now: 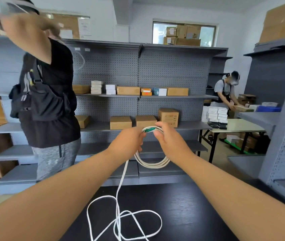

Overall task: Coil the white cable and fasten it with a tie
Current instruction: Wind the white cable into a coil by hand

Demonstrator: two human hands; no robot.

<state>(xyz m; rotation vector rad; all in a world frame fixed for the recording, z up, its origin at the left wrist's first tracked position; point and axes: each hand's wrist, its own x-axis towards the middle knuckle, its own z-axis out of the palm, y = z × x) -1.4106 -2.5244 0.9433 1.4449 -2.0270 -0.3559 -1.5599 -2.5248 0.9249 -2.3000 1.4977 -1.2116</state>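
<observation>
As they clamp the top of the coil, the left grip [129,140] and right grip [168,138] are both curled tight on the white cable [153,165]. A green piece [149,129] shows between them, tie or plug, can't tell. The coil hangs in the air below the hands. A loose tail [121,178] drops from the left grip to the black worktop [190,214] and sprawls there in overlapping loops. Beyond are grey shelves [173,70] with boxes, and a person in black [51,101] stands on the left.
</observation>
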